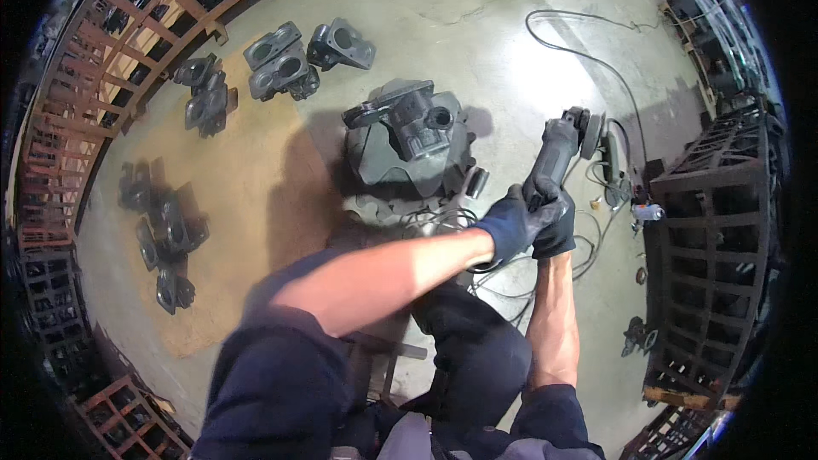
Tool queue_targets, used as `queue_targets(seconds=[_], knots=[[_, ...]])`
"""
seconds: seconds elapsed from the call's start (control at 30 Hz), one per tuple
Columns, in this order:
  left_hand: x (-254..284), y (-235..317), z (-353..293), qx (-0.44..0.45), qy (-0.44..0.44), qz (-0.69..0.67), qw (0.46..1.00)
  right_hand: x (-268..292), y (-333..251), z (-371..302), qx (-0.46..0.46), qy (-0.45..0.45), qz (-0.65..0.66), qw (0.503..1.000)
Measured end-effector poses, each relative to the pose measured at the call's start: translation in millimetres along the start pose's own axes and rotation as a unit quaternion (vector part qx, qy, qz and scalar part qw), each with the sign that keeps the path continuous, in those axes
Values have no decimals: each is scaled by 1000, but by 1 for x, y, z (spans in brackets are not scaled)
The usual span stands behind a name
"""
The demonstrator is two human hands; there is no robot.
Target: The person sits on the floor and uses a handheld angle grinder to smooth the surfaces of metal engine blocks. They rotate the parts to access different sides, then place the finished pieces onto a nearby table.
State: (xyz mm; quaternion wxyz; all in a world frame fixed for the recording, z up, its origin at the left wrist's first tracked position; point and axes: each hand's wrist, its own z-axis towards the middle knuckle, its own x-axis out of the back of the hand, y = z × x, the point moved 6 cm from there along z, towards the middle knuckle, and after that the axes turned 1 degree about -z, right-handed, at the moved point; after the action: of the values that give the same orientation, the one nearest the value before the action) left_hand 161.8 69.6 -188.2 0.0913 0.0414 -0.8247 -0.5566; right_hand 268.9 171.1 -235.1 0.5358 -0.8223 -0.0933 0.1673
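Observation:
Both gloved hands are together to the right of my knees, at the rear of a dark angle grinder (555,152). My right hand (555,237) is closed around the rear end of its body. Against the same end, my left hand (514,220) reaches across with its fingers curled onto the grinder. The tool points away from me, its disc (591,135) at the far right end, off the workpiece. Left of it, a dark metal casting (416,119) with a flange and a round port rests on a bulky dark support (400,170).
Several similar castings (277,60) stand on the floor at left, some on a tan sheet (247,162). Cables (596,243) loop across the floor by my right arm. Metal crates line the right (711,264) and far left (77,119). A can (649,212) lies beside the right crate.

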Motion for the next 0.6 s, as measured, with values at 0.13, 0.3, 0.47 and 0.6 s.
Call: queue_targets(seconds=[0.13,0.3,0.47,0.6], knots=[[-24,44,-25,-83,131,-26,988,-12,-92,-48,249,-19,-205,946],[-27,75,-46,-105,-185,-343,915,-64,-159,-87,8,-87,85,993],[-34,38,-44,-54,-205,-401,891,-56,-136,-60,14,-67,10,998],[-25,40,-41,-85,100,-201,971,-30,-119,-35,74,-37,-212,974]])
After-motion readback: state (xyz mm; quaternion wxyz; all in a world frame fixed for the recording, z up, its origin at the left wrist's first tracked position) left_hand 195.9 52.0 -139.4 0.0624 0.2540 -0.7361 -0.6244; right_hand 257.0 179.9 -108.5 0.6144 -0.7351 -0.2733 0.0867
